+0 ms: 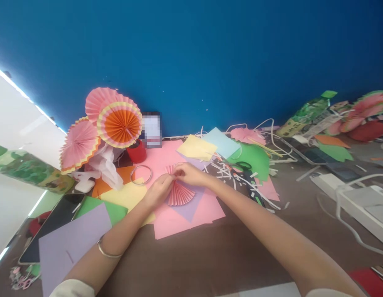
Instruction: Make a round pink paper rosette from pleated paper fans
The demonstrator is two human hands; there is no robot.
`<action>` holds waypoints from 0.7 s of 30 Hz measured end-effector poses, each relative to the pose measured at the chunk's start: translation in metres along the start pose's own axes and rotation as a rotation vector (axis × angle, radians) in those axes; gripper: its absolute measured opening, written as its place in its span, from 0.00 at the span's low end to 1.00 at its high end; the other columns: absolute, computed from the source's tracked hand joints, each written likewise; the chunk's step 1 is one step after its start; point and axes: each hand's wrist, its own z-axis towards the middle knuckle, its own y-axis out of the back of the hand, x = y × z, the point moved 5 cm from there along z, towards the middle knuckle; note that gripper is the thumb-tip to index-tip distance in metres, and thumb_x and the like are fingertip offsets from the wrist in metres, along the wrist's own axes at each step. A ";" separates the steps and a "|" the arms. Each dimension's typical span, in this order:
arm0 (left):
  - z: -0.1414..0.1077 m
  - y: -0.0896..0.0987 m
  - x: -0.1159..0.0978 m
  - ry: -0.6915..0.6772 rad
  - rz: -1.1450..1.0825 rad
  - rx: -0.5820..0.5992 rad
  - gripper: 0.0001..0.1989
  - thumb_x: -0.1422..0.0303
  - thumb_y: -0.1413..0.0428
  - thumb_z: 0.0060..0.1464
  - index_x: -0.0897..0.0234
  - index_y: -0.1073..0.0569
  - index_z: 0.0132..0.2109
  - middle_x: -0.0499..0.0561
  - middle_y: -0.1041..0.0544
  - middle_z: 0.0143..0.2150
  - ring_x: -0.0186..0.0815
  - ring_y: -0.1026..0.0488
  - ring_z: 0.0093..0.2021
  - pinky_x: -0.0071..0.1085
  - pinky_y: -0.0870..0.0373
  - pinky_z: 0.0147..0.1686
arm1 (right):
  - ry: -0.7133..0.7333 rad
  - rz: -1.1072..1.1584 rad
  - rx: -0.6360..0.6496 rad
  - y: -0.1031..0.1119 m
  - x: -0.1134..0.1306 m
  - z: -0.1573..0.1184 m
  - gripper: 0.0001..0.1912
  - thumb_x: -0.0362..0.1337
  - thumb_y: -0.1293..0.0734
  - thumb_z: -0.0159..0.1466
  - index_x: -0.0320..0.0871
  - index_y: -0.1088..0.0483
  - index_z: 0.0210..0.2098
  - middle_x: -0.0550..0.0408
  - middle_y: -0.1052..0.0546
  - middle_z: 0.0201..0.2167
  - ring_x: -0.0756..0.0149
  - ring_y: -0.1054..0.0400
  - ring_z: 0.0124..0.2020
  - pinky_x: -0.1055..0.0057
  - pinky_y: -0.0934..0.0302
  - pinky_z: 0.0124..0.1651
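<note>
A pleated pink paper fan point(182, 195) is pinched at its narrow middle, its lower folds spread toward me and a smaller part showing above. My left hand point(160, 190) closes on it from the left, fingertips at the centre. From the right, my right hand point(189, 173) grips the same spot, thumb and fingers together. Exactly what the fingertips press is hidden. Beneath the hands lie a purple sheet point(191, 212) and pink paper point(166, 227).
Paper rosettes point(120, 123) stand at the left behind a red cup point(137, 152). A metal ring point(141, 175) lies beside my left hand. White paper scraps and scissors point(243, 166) are at right, then a power strip point(348, 202). A tablet point(52, 227) and a bottle point(30, 169) are left.
</note>
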 end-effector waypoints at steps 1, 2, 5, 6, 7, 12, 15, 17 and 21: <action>0.000 0.000 0.000 -0.013 0.009 0.000 0.11 0.76 0.55 0.55 0.60 0.33 0.42 0.52 0.28 0.38 0.35 0.30 0.40 0.32 0.33 0.42 | -0.008 0.002 0.008 0.000 -0.001 0.001 0.09 0.24 0.38 0.54 0.40 0.28 0.25 0.57 0.31 0.26 0.70 0.34 0.28 0.73 0.39 0.34; -0.001 0.000 0.000 -0.024 0.016 0.001 0.11 0.76 0.55 0.55 0.60 0.33 0.42 0.51 0.28 0.38 0.35 0.30 0.40 0.32 0.33 0.42 | -0.016 0.003 0.016 0.000 -0.001 0.002 0.09 0.24 0.38 0.53 0.40 0.28 0.25 0.57 0.31 0.27 0.70 0.34 0.29 0.73 0.39 0.34; -0.001 -0.001 0.001 -0.041 0.037 0.001 0.11 0.76 0.55 0.55 0.60 0.33 0.42 0.52 0.28 0.37 0.34 0.30 0.40 0.32 0.33 0.42 | -0.022 0.007 0.029 -0.001 -0.001 0.003 0.08 0.24 0.37 0.53 0.40 0.28 0.24 0.57 0.32 0.28 0.70 0.34 0.29 0.72 0.38 0.35; -0.002 -0.001 0.001 -0.042 0.043 -0.001 0.11 0.76 0.56 0.56 0.60 0.33 0.42 0.52 0.28 0.37 0.35 0.30 0.40 0.32 0.33 0.42 | -0.017 0.013 0.027 -0.002 -0.001 0.003 0.08 0.24 0.37 0.53 0.40 0.28 0.24 0.57 0.32 0.28 0.71 0.34 0.29 0.72 0.38 0.35; -0.002 -0.001 0.002 -0.042 0.047 -0.003 0.11 0.76 0.56 0.56 0.60 0.33 0.42 0.52 0.28 0.37 0.35 0.30 0.40 0.32 0.33 0.42 | -0.012 0.020 0.023 -0.002 -0.002 0.003 0.08 0.24 0.37 0.54 0.40 0.28 0.24 0.57 0.32 0.28 0.71 0.34 0.29 0.72 0.38 0.35; -0.001 0.001 0.001 -0.030 0.062 -0.041 0.10 0.74 0.55 0.56 0.61 0.32 0.42 0.52 0.28 0.36 0.34 0.30 0.39 0.31 0.33 0.40 | 0.004 0.011 0.000 -0.004 -0.003 0.001 0.07 0.26 0.38 0.55 0.40 0.29 0.26 0.56 0.32 0.29 0.70 0.34 0.31 0.71 0.38 0.37; 0.000 0.005 0.001 0.020 0.052 -0.081 0.08 0.73 0.54 0.56 0.61 0.32 0.39 0.50 0.27 0.34 0.33 0.29 0.35 0.30 0.32 0.37 | -0.025 -0.026 0.006 -0.003 -0.003 0.000 0.07 0.26 0.38 0.55 0.40 0.30 0.26 0.56 0.32 0.29 0.69 0.35 0.32 0.71 0.39 0.38; 0.001 0.008 0.002 0.058 0.023 -0.108 0.06 0.74 0.53 0.55 0.62 0.32 0.38 0.49 0.26 0.34 0.33 0.28 0.34 0.29 0.32 0.36 | -0.034 -0.051 0.011 -0.002 -0.003 -0.001 0.07 0.26 0.39 0.55 0.40 0.31 0.27 0.56 0.31 0.29 0.69 0.35 0.32 0.70 0.39 0.38; 0.003 0.011 0.004 0.096 -0.045 -0.149 0.06 0.75 0.52 0.54 0.62 0.32 0.36 0.49 0.26 0.34 0.32 0.28 0.35 0.28 0.32 0.36 | -0.036 -0.075 0.018 0.000 -0.004 -0.002 0.07 0.25 0.40 0.54 0.41 0.33 0.27 0.55 0.31 0.30 0.69 0.35 0.33 0.71 0.40 0.38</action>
